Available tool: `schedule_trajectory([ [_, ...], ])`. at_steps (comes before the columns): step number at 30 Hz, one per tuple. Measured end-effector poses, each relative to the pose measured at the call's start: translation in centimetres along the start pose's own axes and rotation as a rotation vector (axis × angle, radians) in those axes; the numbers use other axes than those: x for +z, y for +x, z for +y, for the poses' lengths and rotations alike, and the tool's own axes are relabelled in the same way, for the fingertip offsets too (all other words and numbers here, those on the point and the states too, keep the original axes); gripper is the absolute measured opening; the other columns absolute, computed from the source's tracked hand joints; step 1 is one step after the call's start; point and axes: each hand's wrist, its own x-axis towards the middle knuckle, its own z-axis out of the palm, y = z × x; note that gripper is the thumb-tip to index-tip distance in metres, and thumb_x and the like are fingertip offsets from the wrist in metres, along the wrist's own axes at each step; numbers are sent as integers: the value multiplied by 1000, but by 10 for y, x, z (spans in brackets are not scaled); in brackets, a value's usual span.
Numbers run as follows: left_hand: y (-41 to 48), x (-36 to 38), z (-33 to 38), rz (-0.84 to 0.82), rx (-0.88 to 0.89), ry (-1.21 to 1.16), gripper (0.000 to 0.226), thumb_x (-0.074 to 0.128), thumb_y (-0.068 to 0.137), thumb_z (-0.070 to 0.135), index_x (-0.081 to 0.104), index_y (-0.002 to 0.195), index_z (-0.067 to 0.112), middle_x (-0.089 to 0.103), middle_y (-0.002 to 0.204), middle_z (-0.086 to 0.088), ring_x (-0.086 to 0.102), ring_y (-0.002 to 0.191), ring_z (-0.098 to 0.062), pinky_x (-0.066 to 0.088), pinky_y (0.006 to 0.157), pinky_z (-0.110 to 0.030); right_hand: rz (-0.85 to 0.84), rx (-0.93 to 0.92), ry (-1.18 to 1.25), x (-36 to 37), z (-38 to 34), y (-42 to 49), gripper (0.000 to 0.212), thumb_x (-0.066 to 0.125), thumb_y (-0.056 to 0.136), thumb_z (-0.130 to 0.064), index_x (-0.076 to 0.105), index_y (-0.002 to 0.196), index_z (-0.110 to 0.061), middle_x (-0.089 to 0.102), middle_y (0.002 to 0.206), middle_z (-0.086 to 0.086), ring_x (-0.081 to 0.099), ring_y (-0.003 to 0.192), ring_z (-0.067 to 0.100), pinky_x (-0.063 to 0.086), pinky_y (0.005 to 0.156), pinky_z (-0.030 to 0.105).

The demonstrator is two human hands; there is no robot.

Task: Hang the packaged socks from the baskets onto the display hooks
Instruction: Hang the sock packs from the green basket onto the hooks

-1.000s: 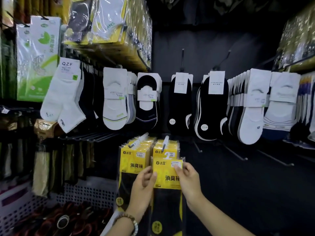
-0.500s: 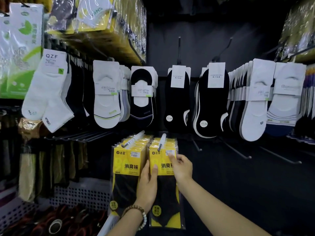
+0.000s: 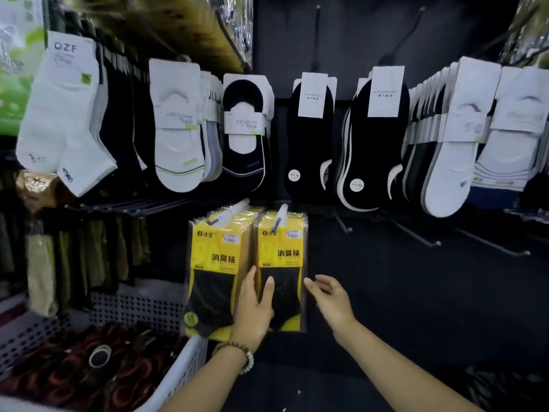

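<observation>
Yellow sock packs (image 3: 282,257) hang on hook (image 3: 280,216), centre frame. Left hand (image 3: 255,310) flat against them; right hand (image 3: 329,295) loose, empty, just beside. Likely light, floppy, slick: take by card top.

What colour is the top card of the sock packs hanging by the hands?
Yellow with black lettering on the sock packs, head view.
</observation>
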Motion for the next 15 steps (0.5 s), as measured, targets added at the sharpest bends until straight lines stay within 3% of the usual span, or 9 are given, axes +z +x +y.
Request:
schedule_trajectory([
  [3,-30,-14,-9,-72,3,50,64,44,93,47,23,148,22,27,152,7,27,139,-10,26,109,-23,-93,-10,-100,-22,8,-31,50,66,88,-30,50,133,-16,51,130,-2,49,108,7,39,89,21],
  [8,-106,-34,-47,-195,-73,188,58,47,91,48,35,143,25,35,146,10,32,135,-8,30,111,-28,-214,38,-161,-55,49,-93,48,67,87,-31,50,131,-20,52,126,-7,53,112,9,40,84,17],
  [13,-211,-30,-109,-328,-330,214,55,53,90,45,40,139,22,41,140,5,45,123,-6,41,103,-26,-255,308,-182,-70,146,-165,44,68,87,-27,53,127,-15,54,124,-1,55,107,15,44,83,21],
  [15,-255,-28,-137,-333,-426,249,51,57,90,40,46,134,18,49,135,-3,56,112,-11,46,98,-29,-238,440,-232,-75,198,-202,41,68,87,-21,55,123,-9,57,124,7,57,109,21,45,74,12],
])
